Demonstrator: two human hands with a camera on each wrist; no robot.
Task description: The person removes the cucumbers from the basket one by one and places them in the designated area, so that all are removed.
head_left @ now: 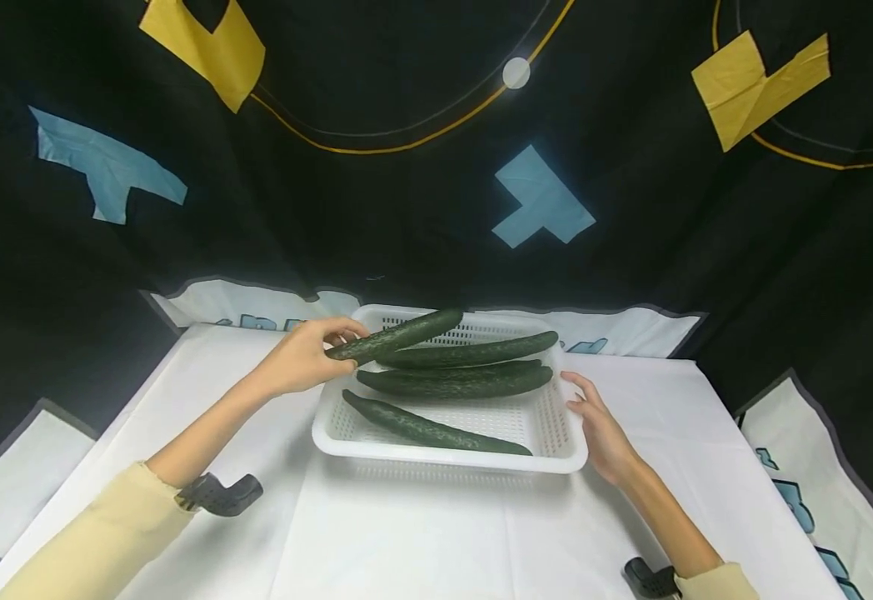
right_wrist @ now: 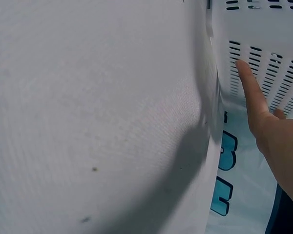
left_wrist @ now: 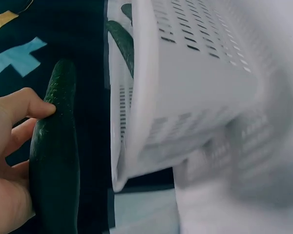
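Observation:
My left hand (head_left: 309, 354) pinches one end of a dark green cucumber (head_left: 406, 333) between thumb and fingers. That cucumber slants over the back left part of a white perforated plastic basket (head_left: 436, 454). In the left wrist view, the thumb or a fingertip presses the side of the held cucumber (left_wrist: 56, 156), apart from the basket wall (left_wrist: 200, 73). Several more cucumbers lie lengthwise in the basket, with one cucumber (head_left: 432, 427) near its front. My right hand (head_left: 605, 433) touches the basket's right side with fairly straight fingers; the right wrist view shows a finger extended against the slotted wall (right_wrist: 259, 58).
The basket stands on a table with a white cloth (head_left: 399, 533). Behind it hangs a black curtain (head_left: 376, 225) with yellow and blue shapes and a white lower border. A dark device is strapped at each wrist.

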